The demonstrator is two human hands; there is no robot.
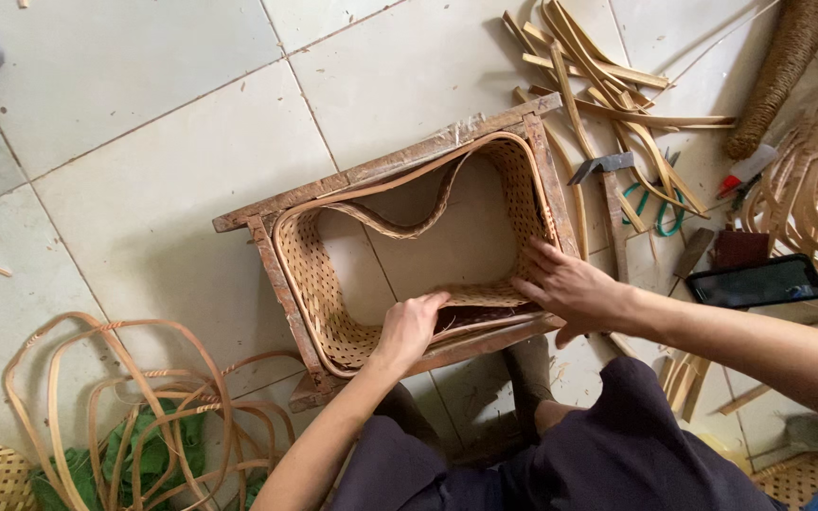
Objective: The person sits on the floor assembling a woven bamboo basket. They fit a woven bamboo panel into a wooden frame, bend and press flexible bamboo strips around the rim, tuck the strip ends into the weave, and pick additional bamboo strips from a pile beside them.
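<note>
Wooden frame (400, 166): rough, worn, matt. Woven cane band (310, 274): open mesh, smooth rim. Floor tiles (144, 104): pale, slightly glossy. Hammer head (601, 167): probably metal.

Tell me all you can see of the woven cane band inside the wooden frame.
The woven cane band is tan open-weave strip with a smooth rattan rim, curled into a loop inside the worn wooden frame on the tile floor. Its far side buckles inward in a wave. The left hand and right hand press its near edge.
</note>
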